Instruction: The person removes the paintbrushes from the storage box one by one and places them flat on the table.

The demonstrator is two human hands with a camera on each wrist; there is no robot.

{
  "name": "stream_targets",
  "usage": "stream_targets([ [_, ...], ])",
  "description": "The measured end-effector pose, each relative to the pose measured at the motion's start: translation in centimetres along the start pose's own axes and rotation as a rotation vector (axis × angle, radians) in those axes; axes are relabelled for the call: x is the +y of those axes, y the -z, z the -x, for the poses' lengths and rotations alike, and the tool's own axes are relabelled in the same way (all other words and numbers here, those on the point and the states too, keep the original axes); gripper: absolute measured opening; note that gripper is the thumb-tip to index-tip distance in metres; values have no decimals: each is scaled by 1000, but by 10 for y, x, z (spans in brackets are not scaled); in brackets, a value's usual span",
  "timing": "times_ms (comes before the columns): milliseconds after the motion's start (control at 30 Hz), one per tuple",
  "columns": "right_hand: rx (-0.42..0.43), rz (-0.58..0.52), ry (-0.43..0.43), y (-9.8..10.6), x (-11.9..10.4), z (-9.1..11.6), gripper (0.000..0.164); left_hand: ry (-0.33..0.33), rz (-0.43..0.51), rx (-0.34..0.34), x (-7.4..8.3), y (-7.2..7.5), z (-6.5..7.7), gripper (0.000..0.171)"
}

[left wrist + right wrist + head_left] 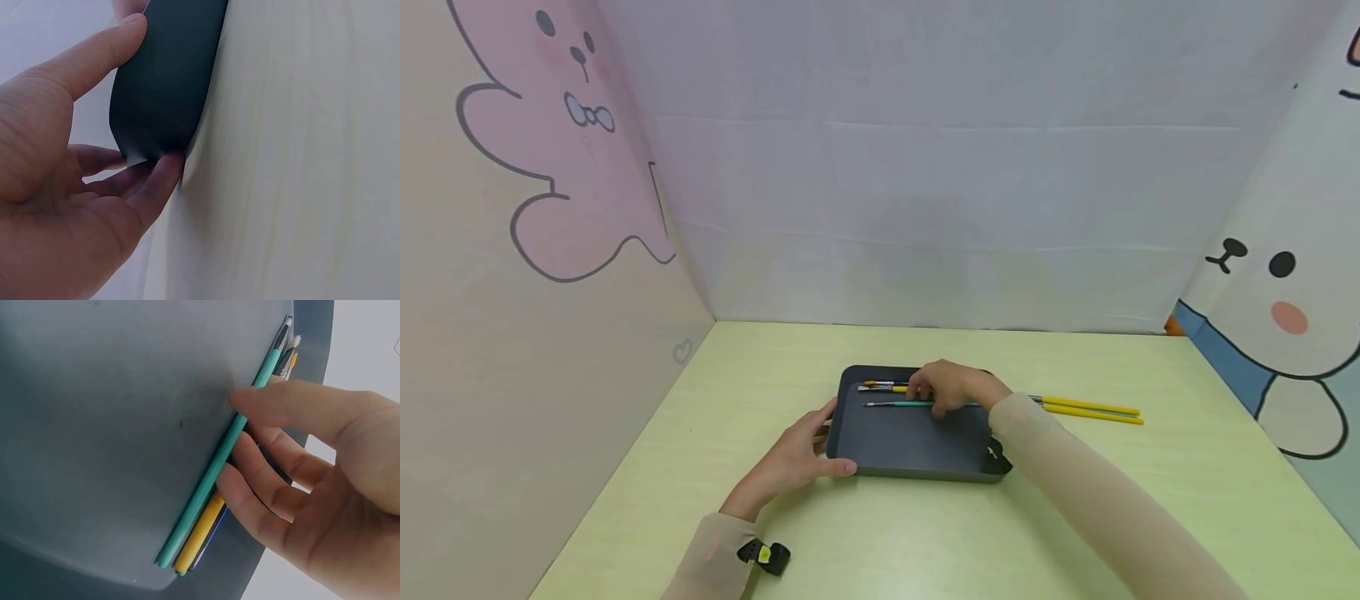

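Note:
A dark grey rectangular tray [917, 450] lies on the table. My left hand [790, 458] holds its near left corner, with the thumb on the rim and fingertips against the tray's outer wall [169, 81]. Over the tray, my right hand [951, 387] pinches a green-handled paintbrush [212, 462]. The thumb crosses the handle on one side and fingertips meet it on the other. Beside it in the tray lie a yellow-handled paintbrush [200, 534] and a dark blue-handled one [214, 534], side by side along the far wall. My right hand partly hides these brushes.
More yellow-handled paintbrushes [1093, 413] lie to the right of the tray, partly behind my right forearm. Light wood-grain tabletop [760, 358] surrounds the tray. A pale curtain [925, 208] hangs along the back edge, with cartoon-printed panels at both sides.

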State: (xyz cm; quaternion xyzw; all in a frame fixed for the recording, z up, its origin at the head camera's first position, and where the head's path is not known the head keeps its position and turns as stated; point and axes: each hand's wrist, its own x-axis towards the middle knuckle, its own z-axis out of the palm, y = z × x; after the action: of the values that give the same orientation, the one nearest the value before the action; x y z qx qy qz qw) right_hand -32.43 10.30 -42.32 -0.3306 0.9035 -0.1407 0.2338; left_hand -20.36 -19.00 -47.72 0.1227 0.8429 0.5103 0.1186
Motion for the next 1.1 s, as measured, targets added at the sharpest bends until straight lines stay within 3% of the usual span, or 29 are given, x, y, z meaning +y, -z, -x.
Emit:
stream_targets([
  [333, 56, -15, -4, -4, 2, 0, 45, 13, -21, 11, 0, 0, 1, 118],
  [733, 33, -60, -26, -3, 4, -2, 49, -21, 6, -6, -1, 0, 0, 116],
  [1100, 22, -45, 9, -1, 6, 0, 45, -24, 14, -10, -3, 1, 0, 116],
])
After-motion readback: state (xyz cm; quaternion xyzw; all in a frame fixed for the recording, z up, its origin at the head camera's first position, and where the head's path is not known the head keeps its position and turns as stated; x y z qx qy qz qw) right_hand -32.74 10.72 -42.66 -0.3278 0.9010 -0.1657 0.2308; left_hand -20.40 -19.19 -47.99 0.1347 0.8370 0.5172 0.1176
